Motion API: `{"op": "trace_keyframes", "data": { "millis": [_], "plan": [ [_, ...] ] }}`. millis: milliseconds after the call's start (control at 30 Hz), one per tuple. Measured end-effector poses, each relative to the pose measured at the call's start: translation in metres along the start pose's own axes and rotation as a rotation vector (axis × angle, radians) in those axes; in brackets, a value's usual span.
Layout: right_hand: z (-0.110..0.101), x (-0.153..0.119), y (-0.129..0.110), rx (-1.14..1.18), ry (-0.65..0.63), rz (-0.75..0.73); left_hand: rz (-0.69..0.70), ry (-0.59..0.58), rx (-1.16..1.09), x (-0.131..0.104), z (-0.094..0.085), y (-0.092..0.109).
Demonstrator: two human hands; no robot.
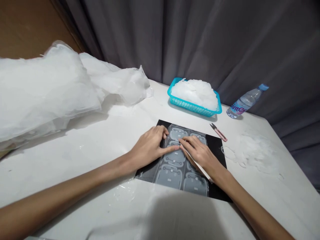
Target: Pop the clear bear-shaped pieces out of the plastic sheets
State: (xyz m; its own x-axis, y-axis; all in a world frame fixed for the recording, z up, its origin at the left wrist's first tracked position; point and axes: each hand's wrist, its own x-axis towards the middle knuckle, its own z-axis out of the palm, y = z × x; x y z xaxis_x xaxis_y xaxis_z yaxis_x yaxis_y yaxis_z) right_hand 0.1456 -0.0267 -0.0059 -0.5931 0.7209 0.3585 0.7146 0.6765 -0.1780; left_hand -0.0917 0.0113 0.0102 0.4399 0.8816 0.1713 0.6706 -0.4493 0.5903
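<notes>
A clear plastic sheet of rounded, grey-looking shapes (169, 176) lies on a black mat (216, 150) on the table. My left hand (152, 145) rests over the mat's left side, thumb stretched out and apart from its bent fingers. The thumb tip presses near the middle of the sheet. Closed around a slim pale stick-like tool (203, 171), my right hand (197, 151) leans over the sheet's right column. The tool's tip meets the sheet beside my left thumb; whether the tip touches a piece there is too small to tell.
Behind the mat stands a turquoise basket (192, 108) heaped with white pieces. Pink-handled thread snips (218, 132) lie by the mat's far right corner. Further right are a water bottle (246, 101) and a heap of clear scraps (260, 150). Large white bags (47, 90) fill the left.
</notes>
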Motion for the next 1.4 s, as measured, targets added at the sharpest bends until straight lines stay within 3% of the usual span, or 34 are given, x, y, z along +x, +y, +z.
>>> {"op": "trace_keyframes", "data": {
  "millis": [100, 267, 433, 567, 633, 733, 767, 800, 867, 933, 1033, 1100, 1233, 1300, 1400],
  "plan": [
    [-0.001, 0.001, -0.004, 0.005, 0.056, 0.012, -0.137, -0.102, -0.288, 0.0, 0.003, 0.004],
    [-0.004, 0.008, -0.004, 0.144, 0.096, 0.067, -0.242, -0.159, -0.795, 0.002, 0.012, 0.004],
    [-0.023, 0.02, 0.039, 0.279, 0.4, 0.502, -0.284, -0.25, -0.824, 0.009, 0.01, -0.005],
    [-0.047, 0.022, 0.064, 0.401, 0.437, 0.627, -0.24, -0.31, -0.791, 0.011, 0.005, -0.012],
    [-0.055, 0.022, 0.06, 0.467, 0.408, 0.607, -0.195, -0.252, -0.713, 0.01, 0.002, -0.012],
    [-0.058, 0.024, 0.037, 0.467, 0.378, 0.513, -0.1, 0.022, -0.466, 0.008, -0.004, -0.006],
    [-0.056, 0.026, 0.026, 0.452, 0.378, 0.474, -0.091, 0.066, -0.419, 0.008, -0.006, -0.003],
    [-0.054, 0.027, 0.015, 0.45, 0.369, 0.435, -0.107, 0.055, -0.43, 0.008, -0.007, 0.0],
    [-0.048, 0.028, -0.006, 0.502, 0.298, 0.343, -0.183, -0.095, -0.602, 0.01, -0.007, 0.006],
    [-0.044, 0.028, -0.022, 0.594, 0.118, 0.241, -0.239, -0.219, -0.778, 0.014, -0.003, 0.007],
    [-0.051, 0.025, -0.03, 0.696, -0.125, 0.136, -0.195, -0.202, -0.837, 0.016, 0.003, 0.002],
    [-0.06, 0.025, -0.024, 0.673, -0.077, 0.139, -0.149, -0.181, -0.832, 0.015, 0.004, -0.001],
    [-0.066, 0.04, -0.002, 0.455, 0.197, 0.214, -0.118, -0.162, -0.775, 0.009, 0.004, -0.002],
    [-0.057, 0.053, 0.007, 0.428, 0.165, 0.211, -0.115, -0.174, -0.762, 0.006, 0.004, -0.001],
    [-0.037, 0.071, 0.014, 0.487, -0.039, 0.18, -0.082, -0.178, -0.724, 0.005, 0.006, -0.001]
  ]
}}
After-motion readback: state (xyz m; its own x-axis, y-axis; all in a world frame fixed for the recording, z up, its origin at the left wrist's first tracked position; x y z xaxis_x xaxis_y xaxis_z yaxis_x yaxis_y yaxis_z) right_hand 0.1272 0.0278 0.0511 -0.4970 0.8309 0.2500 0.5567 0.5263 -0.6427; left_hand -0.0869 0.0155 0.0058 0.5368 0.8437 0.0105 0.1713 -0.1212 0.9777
